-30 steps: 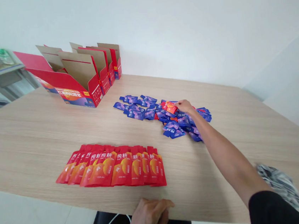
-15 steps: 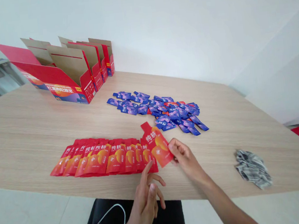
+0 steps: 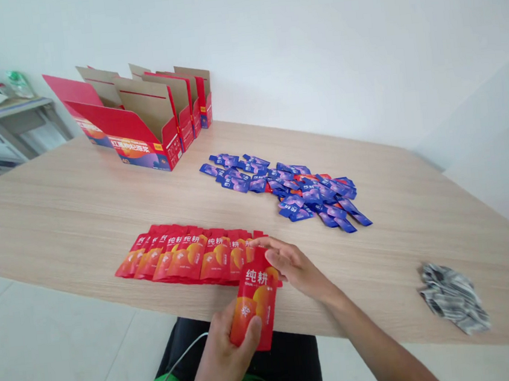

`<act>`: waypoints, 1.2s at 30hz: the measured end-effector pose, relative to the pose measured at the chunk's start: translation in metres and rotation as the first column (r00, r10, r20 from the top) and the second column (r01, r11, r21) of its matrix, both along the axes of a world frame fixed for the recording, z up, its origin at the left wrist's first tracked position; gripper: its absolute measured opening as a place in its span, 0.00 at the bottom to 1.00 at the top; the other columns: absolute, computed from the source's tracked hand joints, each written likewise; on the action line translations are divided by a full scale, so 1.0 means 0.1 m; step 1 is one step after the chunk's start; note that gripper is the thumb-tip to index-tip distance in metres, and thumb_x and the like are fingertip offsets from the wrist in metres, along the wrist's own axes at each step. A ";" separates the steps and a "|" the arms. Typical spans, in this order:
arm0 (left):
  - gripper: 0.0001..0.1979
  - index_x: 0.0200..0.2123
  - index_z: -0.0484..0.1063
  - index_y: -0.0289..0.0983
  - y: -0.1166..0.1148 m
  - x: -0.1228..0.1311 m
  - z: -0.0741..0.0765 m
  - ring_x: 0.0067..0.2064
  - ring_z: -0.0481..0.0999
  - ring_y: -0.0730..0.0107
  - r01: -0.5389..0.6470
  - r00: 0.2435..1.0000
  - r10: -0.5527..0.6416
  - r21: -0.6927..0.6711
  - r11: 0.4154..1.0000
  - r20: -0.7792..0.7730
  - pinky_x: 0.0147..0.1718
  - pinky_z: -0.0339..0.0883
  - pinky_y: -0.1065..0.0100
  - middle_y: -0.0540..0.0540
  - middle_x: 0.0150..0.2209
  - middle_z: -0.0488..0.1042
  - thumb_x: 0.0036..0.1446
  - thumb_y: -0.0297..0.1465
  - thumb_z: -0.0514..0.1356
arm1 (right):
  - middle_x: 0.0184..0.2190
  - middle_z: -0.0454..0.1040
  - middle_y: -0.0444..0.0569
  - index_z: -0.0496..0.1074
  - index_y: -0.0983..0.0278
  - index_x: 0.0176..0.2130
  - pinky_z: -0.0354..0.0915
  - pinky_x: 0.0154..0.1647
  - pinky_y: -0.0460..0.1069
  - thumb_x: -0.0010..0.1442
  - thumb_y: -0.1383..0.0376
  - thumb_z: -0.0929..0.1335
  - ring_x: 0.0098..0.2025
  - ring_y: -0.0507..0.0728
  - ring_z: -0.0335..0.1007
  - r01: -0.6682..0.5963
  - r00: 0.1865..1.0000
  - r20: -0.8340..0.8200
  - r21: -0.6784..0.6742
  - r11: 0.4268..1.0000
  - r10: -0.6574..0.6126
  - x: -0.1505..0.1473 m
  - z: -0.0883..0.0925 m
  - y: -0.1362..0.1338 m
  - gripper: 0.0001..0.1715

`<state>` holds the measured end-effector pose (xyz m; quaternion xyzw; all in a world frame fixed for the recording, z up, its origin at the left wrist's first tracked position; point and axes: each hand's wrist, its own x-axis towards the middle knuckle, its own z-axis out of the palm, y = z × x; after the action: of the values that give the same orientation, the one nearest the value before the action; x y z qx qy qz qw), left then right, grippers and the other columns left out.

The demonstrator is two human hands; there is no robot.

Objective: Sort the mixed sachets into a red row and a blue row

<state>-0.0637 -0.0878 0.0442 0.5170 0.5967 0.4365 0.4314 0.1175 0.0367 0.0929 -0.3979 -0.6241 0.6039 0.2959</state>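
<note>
A red juice pouch (image 3: 253, 290) with orange fruit pictures is held upright and slightly tilted above the table's front edge. My left hand (image 3: 225, 345) is closed around its lower part, thumb across the front. Close to the pouch's narrow top is my right hand (image 3: 292, 265), its thumb and fingers apart; whether it touches the pouch I cannot tell. Behind both hands, a row of overlapping red pouches (image 3: 188, 255) lies along the near part of the table, its right end partly covered by the held pouch and my right hand.
A loose pile of blue-purple pouches (image 3: 312, 193), with some red ones among them, lies mid-table. Several open red cartons (image 3: 141, 151) stand at the back left against the wall. A crumpled grey striped cloth (image 3: 454, 297) lies to the right on the wooden table (image 3: 70, 216).
The red pouch has passed from my right hand into my left and come nearer to me. My right hand has let its lower edge go and moved left. The view has shifted left.
</note>
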 end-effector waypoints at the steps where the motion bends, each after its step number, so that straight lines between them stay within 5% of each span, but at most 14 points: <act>1: 0.21 0.35 0.80 0.40 0.01 -0.05 0.03 0.33 0.78 0.62 0.044 0.998 -0.043 0.034 0.998 -0.044 0.34 0.77 0.65 0.47 0.31 0.80 0.64 0.51 0.61 | 0.31 0.73 0.45 0.78 0.57 0.44 0.59 0.27 0.48 0.60 0.35 0.71 0.28 0.53 0.65 -0.051 0.999 0.004 -0.007 0.999 0.051 -0.05 0.04 0.06 0.32; 8: 0.24 0.30 0.77 0.39 0.06 -0.22 0.11 0.24 0.72 0.67 0.045 0.999 -0.044 0.072 0.996 -0.015 0.25 0.70 0.69 0.49 0.22 0.73 0.68 0.51 0.57 | 0.29 0.78 0.45 0.79 0.60 0.32 0.62 0.27 0.47 0.55 0.41 0.78 0.28 0.53 0.71 -0.111 0.991 0.073 0.019 0.994 0.109 -0.34 0.19 0.24 0.26; 11: 0.25 0.49 0.79 0.38 0.02 -0.25 0.10 0.30 0.79 0.61 -0.119 0.993 0.118 0.035 0.992 0.020 0.27 0.75 0.66 0.45 0.32 0.80 0.65 0.53 0.62 | 0.31 0.80 0.45 0.81 0.60 0.33 0.64 0.29 0.46 0.54 0.44 0.79 0.29 0.53 0.72 -0.116 0.993 0.033 0.009 0.993 0.116 -0.46 0.20 0.31 0.23; 13: 0.35 0.63 0.70 0.39 -0.02 -0.28 0.10 0.31 0.81 0.61 -0.225 0.973 0.223 0.037 0.974 0.053 0.27 0.76 0.66 0.42 0.41 0.83 0.61 0.54 0.66 | 0.29 0.79 0.44 0.81 0.60 0.35 0.62 0.26 0.46 0.54 0.44 0.79 0.27 0.51 0.70 -0.129 0.991 0.023 -0.008 0.992 0.129 -0.56 0.21 0.40 0.23; 15: 0.42 0.69 0.64 0.39 -0.03 -0.36 0.10 0.26 0.78 0.66 -0.259 0.965 0.256 0.049 0.965 0.057 0.25 0.75 0.68 0.45 0.39 0.82 0.59 0.53 0.68 | 0.26 0.77 0.42 0.82 0.61 0.36 0.57 0.23 0.45 0.55 0.44 0.79 0.24 0.49 0.65 -0.139 0.990 0.040 0.001 0.990 0.139 -0.71 0.22 0.51 0.24; 18: 0.44 0.70 0.64 0.39 0.00 -0.60 0.11 0.23 0.77 0.68 -0.318 0.948 0.317 0.070 0.946 0.013 0.23 0.76 0.68 0.49 0.34 0.81 0.57 0.52 0.70 | 0.22 0.72 0.39 0.82 0.63 0.39 0.53 0.19 0.44 0.62 0.47 0.76 0.20 0.47 0.58 -0.199 0.978 0.066 0.036 0.979 0.197 -1.01 0.28 0.70 0.22; 23: 0.51 0.72 0.63 0.42 0.15 -1.26 0.12 0.31 0.82 0.65 -0.481 0.866 0.495 0.147 0.864 -0.076 0.23 0.77 0.70 0.44 0.46 0.83 0.50 0.57 0.71 | 0.17 0.62 0.34 0.79 0.64 0.50 0.60 0.22 0.43 0.73 0.61 0.69 0.18 0.47 0.59 -0.386 0.922 0.067 0.069 0.920 0.382 -1.80 0.35 1.01 0.12; 26: 0.52 0.72 0.63 0.43 0.30 -1.69 0.10 0.34 0.81 0.65 -0.551 0.793 0.574 0.160 0.819 -0.204 0.25 0.78 0.70 0.43 0.50 0.83 0.51 0.61 0.68 | 0.25 0.75 0.39 0.77 0.66 0.56 0.68 0.31 0.44 0.71 0.66 0.72 0.21 0.47 0.69 -0.398 0.913 0.154 0.146 0.906 0.377 -2.42 0.25 1.22 0.16; 30: 0.54 0.71 0.63 0.39 0.51 -2.15 0.01 0.39 0.81 0.63 -0.609 0.687 0.633 0.191 0.769 -0.358 0.39 0.82 0.61 0.44 0.49 0.82 0.51 0.67 0.65 | 0.41 0.84 0.48 0.81 0.64 0.52 0.71 0.46 0.46 0.65 0.64 0.77 0.34 0.51 0.80 -0.399 0.895 0.328 0.284 0.872 0.302 -3.12 0.01 1.48 0.15; 33: 0.49 0.68 0.67 0.40 0.59 -2.40 -0.06 0.38 0.80 0.63 -0.642 0.588 0.634 0.186 0.744 -0.503 0.42 0.80 0.61 0.50 0.39 0.79 0.55 0.67 0.61 | 0.41 0.85 0.48 0.84 0.62 0.44 0.70 0.49 0.44 0.64 0.65 0.77 0.46 0.54 0.82 -0.437 0.865 0.406 0.314 0.843 0.297 -3.38 -0.14 1.62 0.07; 36: 0.35 0.64 0.69 0.44 0.59 -2.54 -0.10 0.37 0.79 0.67 -0.630 0.539 0.602 0.191 0.752 -0.589 0.41 0.76 0.67 0.54 0.37 0.76 0.64 0.61 0.59 | 0.37 0.86 0.45 0.85 0.61 0.38 0.69 0.46 0.43 0.63 0.65 0.78 0.46 0.54 0.82 -0.483 0.820 0.482 0.294 0.825 0.309 -3.46 -0.27 1.70 0.02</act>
<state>-0.3179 -0.0291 0.0341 0.3772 0.8556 0.3520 0.0412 -0.2285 0.2067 0.0663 -0.3050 -0.8528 0.4127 0.0971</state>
